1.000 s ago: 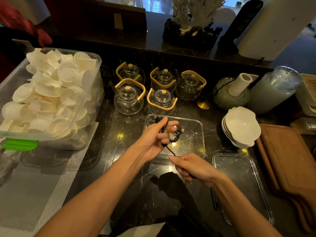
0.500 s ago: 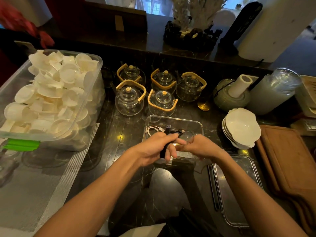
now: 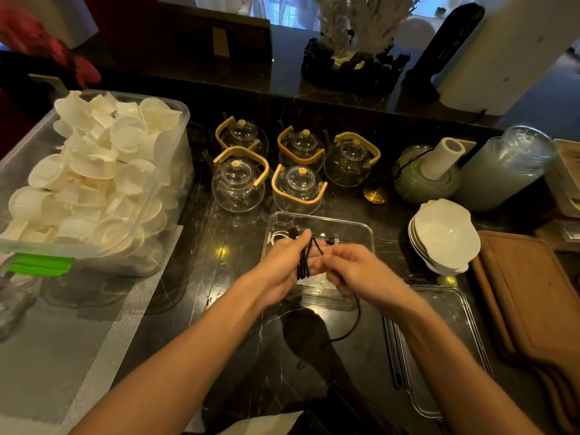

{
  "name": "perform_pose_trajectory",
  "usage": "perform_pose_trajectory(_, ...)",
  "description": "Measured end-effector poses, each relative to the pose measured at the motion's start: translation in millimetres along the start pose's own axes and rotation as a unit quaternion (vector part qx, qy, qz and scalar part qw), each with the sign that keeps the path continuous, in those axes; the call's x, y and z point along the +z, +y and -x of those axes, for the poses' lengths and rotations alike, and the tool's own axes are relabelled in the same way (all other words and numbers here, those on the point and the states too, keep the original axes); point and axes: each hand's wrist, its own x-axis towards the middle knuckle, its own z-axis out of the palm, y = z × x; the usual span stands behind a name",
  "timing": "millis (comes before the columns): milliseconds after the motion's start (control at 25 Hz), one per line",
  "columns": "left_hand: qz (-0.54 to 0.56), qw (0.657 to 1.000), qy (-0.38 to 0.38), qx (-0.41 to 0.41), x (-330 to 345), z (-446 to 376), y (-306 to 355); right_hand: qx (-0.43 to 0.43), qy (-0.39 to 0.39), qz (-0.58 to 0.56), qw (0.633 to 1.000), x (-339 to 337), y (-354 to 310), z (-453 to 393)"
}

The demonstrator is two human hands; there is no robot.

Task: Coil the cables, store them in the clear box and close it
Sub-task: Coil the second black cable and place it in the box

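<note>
Black cable point(image 3: 303, 262) is sitting wound in several loops around the fingers of our left hand point(image 3: 282, 265), and we are holding it just above the near edge of the clear box point(image 3: 370, 243). Our left fingers are curling around the bundle, gripping it. Our right hand point(image 3: 354, 274) is pinching the strand between thumb and fingertips right beside the loops, with the other fingers bent loosely. From under that hand the loose tail of the cable is hanging down and curving across the dark marble counter point(image 3: 238, 309) toward us.

Inside the box a white cable point(image 3: 276, 237) is lying at the far left corner, partly hidden by our left hand. The box's clear lid point(image 3: 439, 350) is lying flat on the counter just to the right of it, under our right forearm.

Behind the box five glass teapots point(image 3: 240, 183) with wooden handles are standing in a cluster. To the left a large plastic tub point(image 3: 175, 171) with a green clip is holding a heap of white cups. To the right white bowls point(image 3: 444, 237) are sitting stacked, and wooden boards point(image 3: 527, 302) are lying beside them. We are finding no writing or brand that can be read anywhere.
</note>
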Motion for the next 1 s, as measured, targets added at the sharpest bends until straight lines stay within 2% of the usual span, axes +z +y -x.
perform_pose_trajectory(120,0.059,0.998,0.009,0.036,0.4,-5.9,1.5,0.004,-0.009,-0.019,1.0,17.9,18.9,8.6)
perform_pose_trajectory(240,0.095,0.995,0.011,0.032,-0.1,-9.6,-0.6,0.024,-0.011,-0.047,0.999,26.2,33.3,11.0)
perform_pose_trajectory(520,0.186,0.979,-0.078,-0.011,-12.3,-4.2,5.2,0.069,-0.049,-0.1,0.991,14.8,60.4,6.5)
perform_pose_trajectory(720,0.105,0.992,-0.073,-0.002,-21.9,0.4,5.5,0.067,-0.032,-0.054,0.996,-21.3,59.3,-2.7)
perform_pose_trajectory(880,-0.018,0.995,-0.099,-0.008,-22.1,4.4,0.1,0.084,0.0,0.113,0.99,-40.8,45.2,-16.6)
perform_pose_trajectory(1000,-0.053,0.991,-0.123,-0.019,-19.9,3.4,-5.2,0.064,0.008,0.185,0.981,-45.7,34.1,-27.7)
